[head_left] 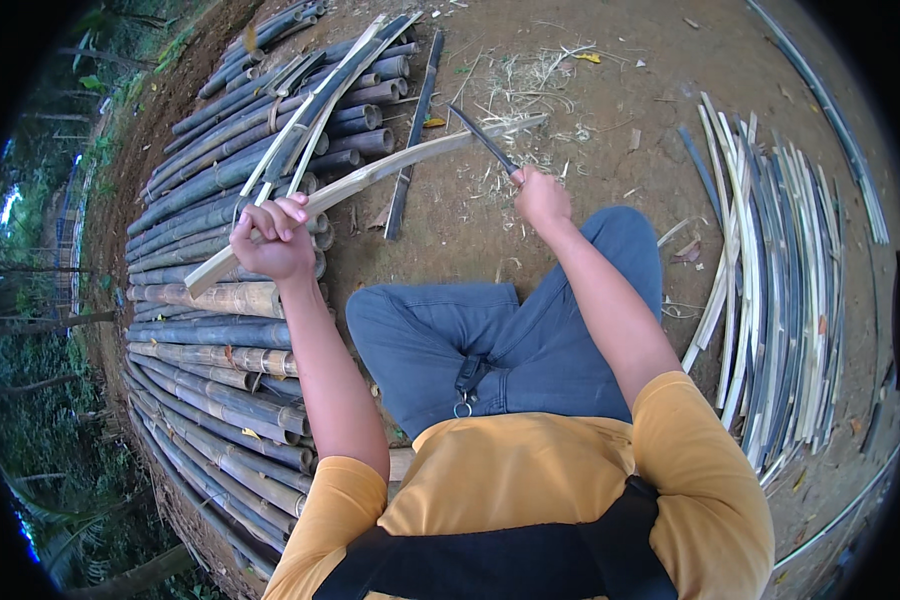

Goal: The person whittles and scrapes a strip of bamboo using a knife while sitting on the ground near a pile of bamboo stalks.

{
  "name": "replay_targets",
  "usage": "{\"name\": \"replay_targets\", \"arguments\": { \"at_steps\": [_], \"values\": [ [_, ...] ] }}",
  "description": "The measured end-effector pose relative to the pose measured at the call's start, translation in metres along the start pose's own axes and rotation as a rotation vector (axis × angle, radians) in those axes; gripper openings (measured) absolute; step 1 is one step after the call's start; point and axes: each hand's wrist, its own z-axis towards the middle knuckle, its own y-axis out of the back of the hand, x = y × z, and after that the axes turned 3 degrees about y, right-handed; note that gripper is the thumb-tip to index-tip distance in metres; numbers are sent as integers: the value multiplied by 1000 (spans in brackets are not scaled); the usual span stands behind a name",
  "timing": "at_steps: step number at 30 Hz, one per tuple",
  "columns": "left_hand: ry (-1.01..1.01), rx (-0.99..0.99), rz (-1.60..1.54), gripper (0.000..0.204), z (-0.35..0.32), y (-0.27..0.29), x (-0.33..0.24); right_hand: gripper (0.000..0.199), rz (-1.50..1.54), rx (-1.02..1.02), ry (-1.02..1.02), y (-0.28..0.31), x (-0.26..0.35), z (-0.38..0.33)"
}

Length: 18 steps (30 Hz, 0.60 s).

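Observation:
My left hand (274, 240) is closed around a long pale bamboo strip (400, 160), near its lower left end. From there the strip slants up and away to the right, its far end over the ground. In my right hand (543, 200) is the handle of a knife (483, 136), with the dark blade pointing up and to the left. The blade crosses the strip near its far end; whether they touch I cannot tell. Beneath them, a dark bamboo slat (415, 135) lies on the dirt, and thin pale shavings (530, 90) are scattered beyond.
Stacked bamboo poles (220, 330) fill the left side, with several split strips (325, 95) lying across their far end. At right lies a bundle of split bamboo strips (780, 290). A long pole (830, 110) rests on the ground at the far right. Trees stand beyond the poles.

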Motion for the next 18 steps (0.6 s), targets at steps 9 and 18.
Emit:
{"name": "replay_targets", "arguments": {
  "at_steps": [9, 18],
  "values": [
    [28, 39, -16, 35, 3, -3, -4, 20, -37, -1, -25, -12, 0, 3],
    [0, 89, 48, 35, -8, -4, -6, 21, -82, 69, 132, -2, 16, -9]
  ]
}}
